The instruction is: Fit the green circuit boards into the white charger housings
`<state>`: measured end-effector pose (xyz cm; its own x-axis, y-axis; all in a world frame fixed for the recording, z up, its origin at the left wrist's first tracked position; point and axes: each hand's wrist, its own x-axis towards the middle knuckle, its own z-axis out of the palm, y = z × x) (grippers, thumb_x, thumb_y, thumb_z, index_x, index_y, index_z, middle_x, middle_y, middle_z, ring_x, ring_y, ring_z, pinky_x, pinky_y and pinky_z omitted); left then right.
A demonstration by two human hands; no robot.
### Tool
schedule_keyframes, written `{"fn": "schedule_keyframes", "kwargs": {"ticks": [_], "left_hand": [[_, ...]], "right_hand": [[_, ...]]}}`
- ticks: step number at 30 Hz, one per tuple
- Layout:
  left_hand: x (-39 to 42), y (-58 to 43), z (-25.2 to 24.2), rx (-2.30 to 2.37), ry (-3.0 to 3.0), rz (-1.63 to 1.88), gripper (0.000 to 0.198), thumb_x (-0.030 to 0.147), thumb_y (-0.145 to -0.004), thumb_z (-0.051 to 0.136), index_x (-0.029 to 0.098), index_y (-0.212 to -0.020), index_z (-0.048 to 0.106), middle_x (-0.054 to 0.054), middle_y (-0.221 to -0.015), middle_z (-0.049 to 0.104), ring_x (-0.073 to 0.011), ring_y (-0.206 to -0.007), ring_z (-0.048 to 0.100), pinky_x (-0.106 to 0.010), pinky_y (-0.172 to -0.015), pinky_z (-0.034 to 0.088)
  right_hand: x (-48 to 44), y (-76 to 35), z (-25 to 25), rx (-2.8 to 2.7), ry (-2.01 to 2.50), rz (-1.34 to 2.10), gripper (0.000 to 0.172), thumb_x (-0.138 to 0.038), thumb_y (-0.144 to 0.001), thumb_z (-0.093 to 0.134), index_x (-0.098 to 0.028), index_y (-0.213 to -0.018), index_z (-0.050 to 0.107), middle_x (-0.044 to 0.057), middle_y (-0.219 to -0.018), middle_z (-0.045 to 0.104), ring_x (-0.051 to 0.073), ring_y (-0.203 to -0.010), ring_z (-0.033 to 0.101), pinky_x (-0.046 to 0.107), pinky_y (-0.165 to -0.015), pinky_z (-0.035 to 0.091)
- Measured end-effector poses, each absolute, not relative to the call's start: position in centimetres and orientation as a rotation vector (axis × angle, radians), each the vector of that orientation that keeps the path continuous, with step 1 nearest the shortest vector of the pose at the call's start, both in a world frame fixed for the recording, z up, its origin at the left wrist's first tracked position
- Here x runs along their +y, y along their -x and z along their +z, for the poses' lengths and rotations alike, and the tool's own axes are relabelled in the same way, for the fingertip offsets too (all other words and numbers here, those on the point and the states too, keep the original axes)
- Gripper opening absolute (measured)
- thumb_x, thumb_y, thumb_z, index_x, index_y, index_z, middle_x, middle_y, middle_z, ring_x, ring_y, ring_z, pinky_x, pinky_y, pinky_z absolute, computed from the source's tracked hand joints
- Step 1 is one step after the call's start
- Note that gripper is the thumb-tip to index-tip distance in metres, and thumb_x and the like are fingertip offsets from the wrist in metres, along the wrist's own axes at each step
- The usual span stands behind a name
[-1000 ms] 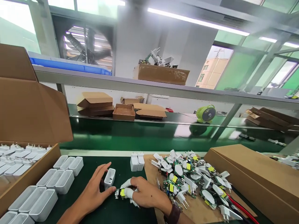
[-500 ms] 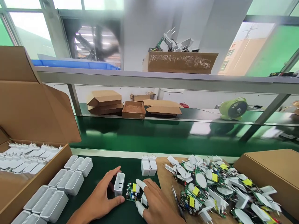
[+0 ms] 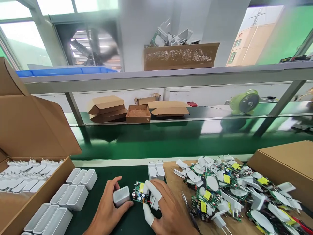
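In my left hand (image 3: pixel 110 205) is a white plastic charger housing (image 3: pixel 121 196), pinched between thumb and fingers, its broad side toward me. Just right of it, my right hand (image 3: pixel 162 207) grips a green circuit board (image 3: pixel 140 192) with a yellow-wrapped part and small capacitors. A white piece at the board's right end is partly covered by my fingers. White covers sit on the thumb and a finger of that hand. Board and housing are close together, with a narrow gap between them. Behind my right hand stand two finished-looking white chargers (image 3: pixel 156 170).
Rows of open white housings (image 3: pixel 70 193) stand at left beside a carton (image 3: pixel 66 169) of white chargers. A heap of circuit boards with white covers (image 3: pixel 220 189) lies on cardboard at right. Tweezers (image 3: pixel 188 209) rest at its edge. A closed carton (image 3: pixel 286 160) bounds the far right.
My left hand has turned the housing, so its slotted end no longer faces me. The board has been lifted and tilted slightly in my right hand. The whole view has shifted a little.
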<state>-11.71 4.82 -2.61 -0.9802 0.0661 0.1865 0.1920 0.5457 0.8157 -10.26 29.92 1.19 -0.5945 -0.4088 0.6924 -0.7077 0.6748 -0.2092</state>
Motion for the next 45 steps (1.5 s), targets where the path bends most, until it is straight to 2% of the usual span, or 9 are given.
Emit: {"fn": "schedule_keyframes", "kwargs": {"ticks": [4,6,9,11,15,18,24,37,45], "left_hand": [[4.0,11.2,-1.3,-2.727,0.324,-1.474,0.101,0.037,-0.073,0.089,0.029,-0.159,0.035,-0.013,-0.152,0.046,-0.0340,-0.134,0.057,-0.048,-0.113,0.050],[3.4,11.1,-0.6,-2.811,0.399,-1.573,0.112,0.035,-0.068,0.093,0.031,-0.162,0.032,-0.013,-0.163,0.040,-0.0361,-0.145,0.048,-0.049,-0.119,0.044],[3.3,11.1,-0.2,-2.964,0.417,-1.644,0.082,0.030,-0.075,0.085,0.028,-0.149,0.050,-0.011,-0.144,0.061,-0.0359,-0.132,0.059,-0.053,-0.116,0.046],[3.8,11.2,-0.5,-2.934,0.455,-1.649,0.065,0.023,-0.078,0.079,0.027,-0.140,0.058,-0.009,-0.133,0.067,-0.0334,-0.122,0.065,-0.052,-0.111,0.050],[4.8,11.0,-2.0,-2.647,0.702,-1.573,0.082,0.012,-0.084,0.071,0.038,-0.157,0.043,-0.007,-0.144,0.057,-0.0288,-0.133,0.058,-0.046,-0.117,0.047],[5.0,11.0,-3.0,-2.552,0.758,-1.475,0.083,0.012,-0.093,0.063,0.045,-0.162,0.029,-0.007,-0.144,0.055,-0.0268,-0.133,0.058,-0.047,-0.116,0.049],[4.5,11.2,-3.6,-2.513,0.817,-1.331,0.067,0.011,-0.096,0.062,0.038,-0.153,0.040,-0.011,-0.144,0.054,-0.0315,-0.137,0.053,-0.054,-0.116,0.050],[4.8,11.1,-3.9,-2.531,0.864,-1.207,0.069,0.006,-0.094,0.060,0.036,-0.152,0.038,-0.012,-0.143,0.055,-0.0324,-0.136,0.054,-0.058,-0.116,0.050],[4.9,11.2,-4.3,-2.522,0.894,-1.166,0.070,0.006,-0.095,0.058,0.036,-0.155,0.037,-0.012,-0.146,0.056,-0.0323,-0.138,0.052,-0.057,-0.117,0.049]], "right_hand": [[30.0,10.6,0.6,-2.231,-0.808,0.634,0.067,-0.011,-0.088,0.058,-0.016,-0.153,0.040,0.018,-0.133,0.068,0.033,-0.128,0.065,0.049,-0.103,0.061],[30.0,10.7,0.5,-2.222,-0.788,0.642,0.068,-0.011,-0.088,0.058,-0.017,-0.153,0.040,0.018,-0.133,0.068,0.034,-0.129,0.065,0.050,-0.103,0.061],[30.0,10.5,0.9,-2.223,-0.800,0.698,0.065,-0.011,-0.089,0.058,-0.018,-0.152,0.041,0.018,-0.133,0.068,0.032,-0.127,0.065,0.048,-0.103,0.060],[29.9,10.2,1.3,-2.223,-0.896,0.764,0.064,-0.012,-0.089,0.057,-0.016,-0.151,0.042,0.018,-0.133,0.068,0.031,-0.127,0.065,0.045,-0.104,0.060],[29.7,9.6,2.0,-2.238,-1.056,0.698,0.062,-0.010,-0.088,0.056,-0.009,-0.149,0.045,0.020,-0.133,0.067,0.033,-0.131,0.061,0.045,-0.108,0.058],[29.6,9.5,2.0,-2.270,-1.081,0.617,0.063,-0.008,-0.086,0.054,-0.007,-0.148,0.046,0.021,-0.133,0.067,0.035,-0.130,0.061,0.048,-0.107,0.057],[29.5,9.5,2.3,-2.301,-1.097,0.565,0.061,-0.009,-0.084,0.054,-0.006,-0.144,0.047,0.022,-0.130,0.068,0.036,-0.126,0.062,0.048,-0.105,0.059],[29.2,9.4,1.5,-2.259,-1.112,0.500,0.036,-0.008,-0.078,0.056,-0.006,-0.112,0.068,0.025,-0.124,0.069,0.039,-0.123,0.061,0.054,-0.106,0.056],[29.4,9.4,1.5,-2.267,-1.132,0.452,0.028,-0.009,-0.075,0.058,-0.008,-0.099,0.071,0.025,-0.125,0.068,0.039,-0.123,0.059,0.057,-0.106,0.056]]}}
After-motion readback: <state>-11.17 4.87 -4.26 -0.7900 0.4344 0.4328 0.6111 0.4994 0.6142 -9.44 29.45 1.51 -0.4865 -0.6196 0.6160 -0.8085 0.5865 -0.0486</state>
